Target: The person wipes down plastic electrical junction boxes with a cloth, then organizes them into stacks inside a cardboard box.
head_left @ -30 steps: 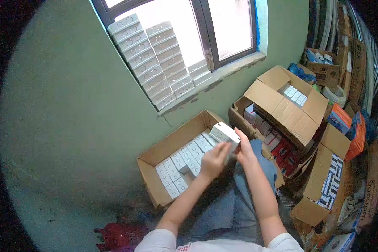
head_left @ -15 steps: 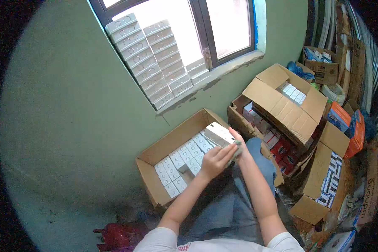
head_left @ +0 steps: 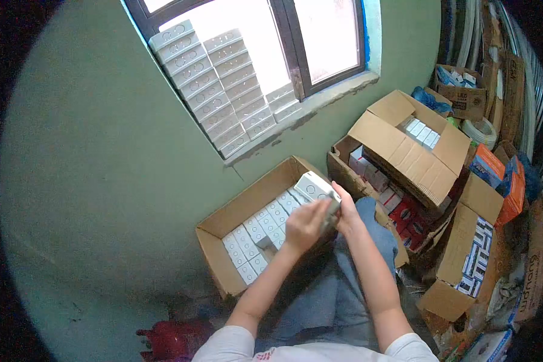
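Note:
A white electrical back box (head_left: 314,187) with round knockouts is held up over the near right corner of an open carton. My right hand (head_left: 346,210) is closed around its right end. My left hand (head_left: 309,222) is at the box's near side, its fingers smeared by motion. Something greyish shows by those fingertips, too blurred to name. Below, the cardboard carton (head_left: 234,212) holds rows of similar white boxes (head_left: 254,228), with a gap among them.
More white boxes (head_left: 208,90) stand stacked on the sill against the window (head_left: 329,45). To the right are an open carton with white items (head_left: 398,145), a carton of black-and-white pieces (head_left: 443,265) and orange boxes (head_left: 511,193). A red object (head_left: 172,341) lies at lower left.
The back box has turned in my right hand, so a face with round knockouts now shows. My left hand has shifted slightly left and down along it.

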Tool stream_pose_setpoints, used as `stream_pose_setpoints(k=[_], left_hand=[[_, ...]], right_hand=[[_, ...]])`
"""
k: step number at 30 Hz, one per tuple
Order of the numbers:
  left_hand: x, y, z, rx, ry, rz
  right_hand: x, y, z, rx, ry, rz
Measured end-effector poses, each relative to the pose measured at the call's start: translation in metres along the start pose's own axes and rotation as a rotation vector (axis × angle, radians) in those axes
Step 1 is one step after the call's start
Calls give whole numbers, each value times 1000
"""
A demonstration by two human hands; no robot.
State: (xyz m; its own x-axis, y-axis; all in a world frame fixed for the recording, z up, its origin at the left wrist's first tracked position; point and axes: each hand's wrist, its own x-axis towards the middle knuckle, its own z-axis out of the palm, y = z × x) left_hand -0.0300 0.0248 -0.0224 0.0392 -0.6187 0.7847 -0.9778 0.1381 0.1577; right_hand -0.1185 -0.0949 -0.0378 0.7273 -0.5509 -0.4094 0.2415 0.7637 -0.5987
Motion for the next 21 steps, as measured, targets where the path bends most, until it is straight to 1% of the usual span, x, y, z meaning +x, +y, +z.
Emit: stream_pose_setpoints(k=[2, 3, 5, 7, 8, 9, 11, 12, 13, 15, 16, 17, 18, 19, 21], left_hand=[[10, -15, 4, 54, 122, -137], [13, -16, 4, 41, 129, -157], [18, -14, 5, 20, 145, -199], [11, -2, 8, -65, 43, 18], [6, 1, 5, -77, -27, 58], [4, 3, 2, -92, -99, 99], [9, -10, 4, -38, 13, 36], [16, -17, 1, -9, 66, 3], [24, -19, -3, 26, 118, -97], [28, -21, -6, 27, 123, -213], [25, -21, -3, -3, 98, -160], [17, -19, 2, -31, 72, -108], [14, -15, 2, -70, 31, 29], [8, -8, 0, -93, -69, 73], [9, -12, -3, -64, -87, 146]], right_hand=[[6, 5, -3, 68, -75, -37], [6, 6, 2, 104, -117, -56], [2, 6, 7, 124, -81, -68], [0, 4, 3, 135, -62, -49], [-1, 1, 0, 67, -38, -20], [0, 1, 0, 71, -36, -23], [2, 3, -2, 88, -27, -28], [8, 6, -3, 99, -81, -66], [10, 10, -6, 90, -66, -66], [15, 13, -8, 63, -43, -70], [19, 13, -15, 53, -99, -61], [22, 12, -19, 61, -111, -47], [19, 9, -16, 71, -123, -31], [17, 7, -14, 83, -134, -14], [11, 5, -12, 46, -122, -24]])
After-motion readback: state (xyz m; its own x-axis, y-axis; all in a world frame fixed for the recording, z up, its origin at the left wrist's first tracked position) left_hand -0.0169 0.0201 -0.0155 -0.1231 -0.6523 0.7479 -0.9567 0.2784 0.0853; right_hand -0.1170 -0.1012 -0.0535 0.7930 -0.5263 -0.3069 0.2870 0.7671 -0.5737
